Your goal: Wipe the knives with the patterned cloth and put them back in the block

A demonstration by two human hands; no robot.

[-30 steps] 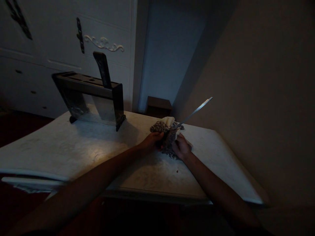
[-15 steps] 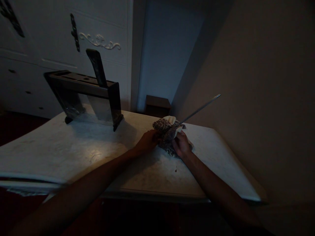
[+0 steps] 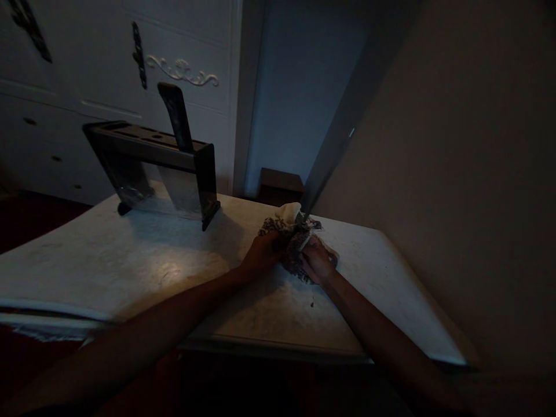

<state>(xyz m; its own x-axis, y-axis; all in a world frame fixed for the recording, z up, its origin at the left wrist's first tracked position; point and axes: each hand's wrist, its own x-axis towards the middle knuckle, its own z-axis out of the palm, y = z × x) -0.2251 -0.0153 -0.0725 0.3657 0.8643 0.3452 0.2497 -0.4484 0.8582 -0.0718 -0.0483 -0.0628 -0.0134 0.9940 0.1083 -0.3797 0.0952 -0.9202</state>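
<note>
A crumpled, dark-patterned cloth (image 3: 297, 263) with pale edges is bunched between both hands, just above or on the table. From its top a long, narrow metal blade (image 3: 324, 176) rises up and to the right, dark against the wall, with a small bright tip. It looks like a knife; its lower end and any handle are hidden in the cloth. My left hand (image 3: 263, 255) closes on the left side of the bundle, its fingers partly hidden. On the right side, my right hand (image 3: 319, 260) grips the cloth near the base of the blade.
A knife block (image 3: 150, 147) with see-through sides stands at the left of the pale table (image 3: 186, 301), one black-handled knife (image 3: 177, 119) in it. White cabinets (image 3: 186, 35) and a brown box-like piece (image 3: 281, 180) are behind. A wall (image 3: 456, 202) borders the right.
The blade has swung steeper and turned; it shows broader and darker, its tip higher and further left. The cloth has shifted in my hands, and the whole view has moved slightly.
</note>
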